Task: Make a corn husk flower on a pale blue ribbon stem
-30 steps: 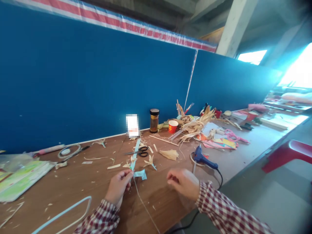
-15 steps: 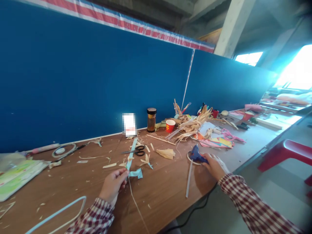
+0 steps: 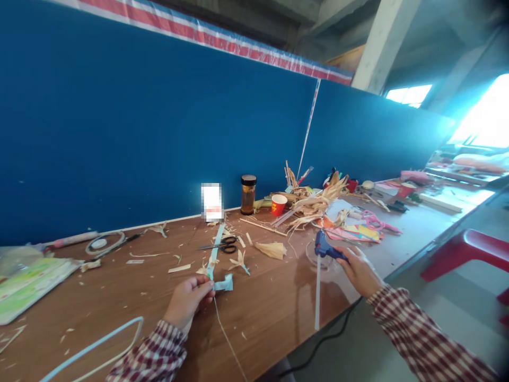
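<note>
My left hand is closed in a pinch on a light-blue tape strip, at a pale husk flower. A thin pale stem hangs from the same fingers toward the table's front edge. A short curled end of blue tape sticks out to the right. My right hand grips the handle of a blue hot glue gun, held above the table, a long translucent glue stick coming out of it. Under the gun lies a clear roll, partly hidden. Black scissors lie beyond my left hand.
A husk flower and a loose husk piece lie mid-table among scraps. Farther back stand a dark-lidded jar and a red paper cup, beside piled dried husks. A blue-wrapped wire loop lies front left; a black cord hangs off the edge.
The glue gun in my right hand has lifted off the clear roll and shifted slightly right, its glue stick now hanging more upright. My left hand keeps its pinch, almost unmoved.
</note>
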Demonstrator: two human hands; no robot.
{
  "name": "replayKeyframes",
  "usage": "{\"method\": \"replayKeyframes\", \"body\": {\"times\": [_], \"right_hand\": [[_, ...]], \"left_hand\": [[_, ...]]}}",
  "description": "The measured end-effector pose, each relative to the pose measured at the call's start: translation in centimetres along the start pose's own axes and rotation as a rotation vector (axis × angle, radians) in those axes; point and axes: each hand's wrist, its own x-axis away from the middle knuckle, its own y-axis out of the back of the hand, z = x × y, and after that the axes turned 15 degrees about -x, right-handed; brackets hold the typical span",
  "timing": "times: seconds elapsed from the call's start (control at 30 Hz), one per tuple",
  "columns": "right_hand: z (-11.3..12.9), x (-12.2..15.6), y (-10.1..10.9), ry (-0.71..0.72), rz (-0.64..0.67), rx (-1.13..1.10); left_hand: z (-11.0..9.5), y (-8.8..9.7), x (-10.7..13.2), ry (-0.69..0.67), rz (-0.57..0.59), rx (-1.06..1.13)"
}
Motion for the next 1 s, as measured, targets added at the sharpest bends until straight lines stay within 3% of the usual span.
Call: {"method": "replayKeyframes", "body": {"times": [0.23, 0.47, 0.57, 0.7, 0.87, 1.0], "right_hand": [[0.1, -0.9, 0.7, -0.023, -0.041, -0.056], [-1.1, -0.2, 0.6, -0.055, -0.047, 0.355], [-1.7, 0.0, 0.6, -0.032, -0.078, 0.381], [-2.5, -0.5, 1.1, -0.116, -0.158, 0.011], [-2.5, -1.2, 1.9, -0.457, -0.24, -0.7], [-2.1, -1.4, 2.5, -0.513, -0.335, -0.804]], "left_hand": [[-0.2, -0.2, 0.3, -0.017, -0.011, 0.006], [-0.2, -0.1, 0.3, -0.027, -0.012, 0.0], [-0.3, -0.2, 0.4, -0.028, -0.02, -0.004], [-0.2, -0.2, 0.3, -0.037, -0.023, -0.029], [0.0, -0.2, 0.2, -0.034, -0.023, -0.053], [-0.1, -0.2, 0.2, -0.032, -0.022, -0.07]]}}
